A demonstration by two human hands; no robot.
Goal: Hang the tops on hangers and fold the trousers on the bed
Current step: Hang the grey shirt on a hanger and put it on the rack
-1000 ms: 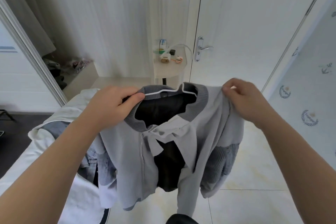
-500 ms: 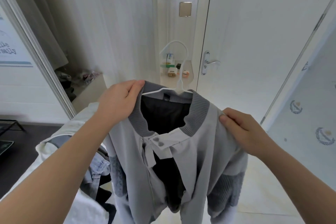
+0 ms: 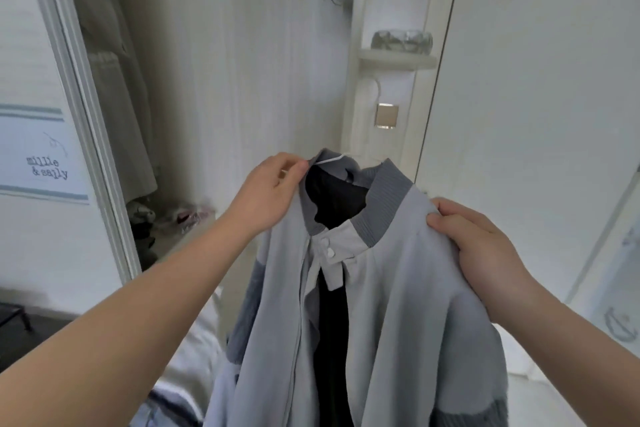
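Note:
A light grey jacket (image 3: pixel 398 305) with a darker ribbed collar and a black lining hangs on a thin white hanger (image 3: pixel 329 160), held up in front of me. My left hand (image 3: pixel 266 194) pinches the jacket's left shoulder at the collar, together with the hanger's arm. My right hand (image 3: pixel 474 246) grips the fabric of the jacket's right shoulder. The hanger's hook is hard to make out against the white wall. The jacket's front hangs open below a small tab with two buttons.
An open wardrobe (image 3: pixel 114 87) with hanging clothes stands at the left behind a sliding door frame. A small white corner shelf (image 3: pixel 394 61) carries a glass bowl. A white door (image 3: pixel 536 80) fills the right. Bedding and denim (image 3: pixel 180 402) lie at bottom left.
I have lifted the jacket on its hanger and my view has tilted up toward the wardrobe. My right hand has slid from the collar to the right shoulder.

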